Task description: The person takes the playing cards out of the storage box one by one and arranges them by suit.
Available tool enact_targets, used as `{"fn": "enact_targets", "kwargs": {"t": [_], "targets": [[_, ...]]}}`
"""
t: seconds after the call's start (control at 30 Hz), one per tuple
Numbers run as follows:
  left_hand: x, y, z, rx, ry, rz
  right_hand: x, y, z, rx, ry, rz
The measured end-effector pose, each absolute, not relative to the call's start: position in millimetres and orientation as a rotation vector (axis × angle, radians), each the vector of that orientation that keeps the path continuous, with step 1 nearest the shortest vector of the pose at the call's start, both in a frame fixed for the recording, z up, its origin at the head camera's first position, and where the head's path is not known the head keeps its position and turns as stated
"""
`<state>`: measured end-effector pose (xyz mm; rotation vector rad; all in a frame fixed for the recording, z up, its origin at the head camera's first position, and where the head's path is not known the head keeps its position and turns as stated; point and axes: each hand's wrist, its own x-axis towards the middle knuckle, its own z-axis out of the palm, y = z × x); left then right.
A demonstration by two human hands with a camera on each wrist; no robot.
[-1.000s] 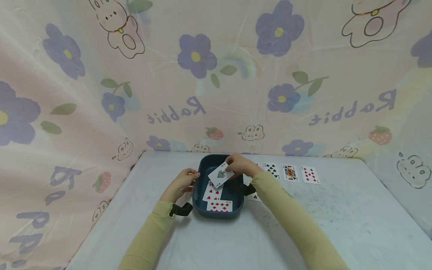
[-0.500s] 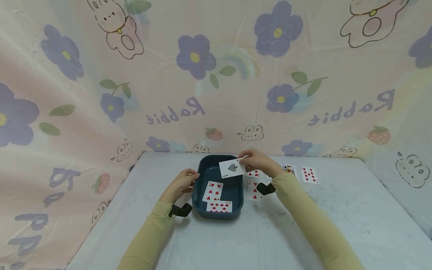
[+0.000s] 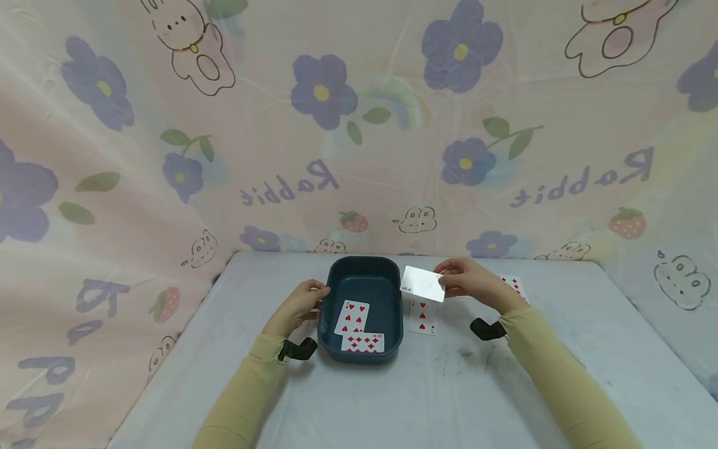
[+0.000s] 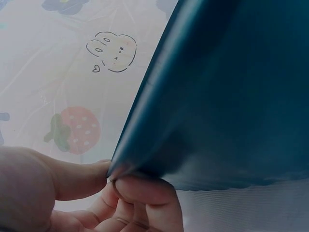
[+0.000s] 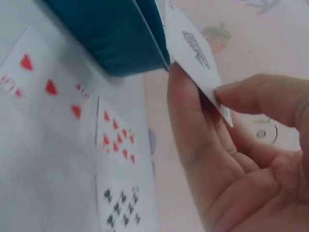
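Observation:
My left hand [image 3: 297,307] pinches the left rim of a dark blue tray [image 3: 394,324] between thumb and fingers; the left wrist view shows the tray wall [image 4: 227,106] close up. Inside the tray lie a hearts card [image 3: 351,317] and a diamonds card [image 3: 363,342], slightly overlapping. My right hand [image 3: 477,282] pinches the ace of spades [image 3: 422,284] by one edge, just right of the tray. Glare washes out the ace's face in the head view, but its spade shows in the right wrist view, where the hand [image 5: 246,164] has thumb and fingers on the card.
A hearts card [image 3: 422,318] lies on the white table [image 3: 449,386] beside the tray. Behind it are another hearts card [image 5: 117,137] and a clubs card [image 5: 120,208]. A diamonds card [image 3: 512,283] lies farther right, partly covered by the right hand. A patterned cloth [image 3: 381,156] hangs behind.
My right hand has carried the ace of spades rightward, from over the tray to above the table just beyond its right rim. The left hand has stayed on the tray.

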<state>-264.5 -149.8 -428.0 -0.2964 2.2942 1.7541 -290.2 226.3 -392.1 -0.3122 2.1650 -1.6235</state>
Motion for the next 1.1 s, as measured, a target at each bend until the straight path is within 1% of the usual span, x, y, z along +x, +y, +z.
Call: {"fn": "enact_targets", "kwargs": {"t": [0.33,0.57,0.83,1.1], "targets": [[-265,-150,-431,-0.289,2.296,1.752,-263,270,-409,-0.274,2.220,-1.656],[-264,-150,-429,-0.286,2.289,1.766,-243,301,-426,-0.272,2.141,-1.712],[-265,-151,-432,-0.277,2.296,1.768,-227,332,-442,-0.127,2.150,-1.676],[-265,-152,-433,-0.277,2.304,1.760,-220,343,-446,0.080,2.267,-1.552]]}}
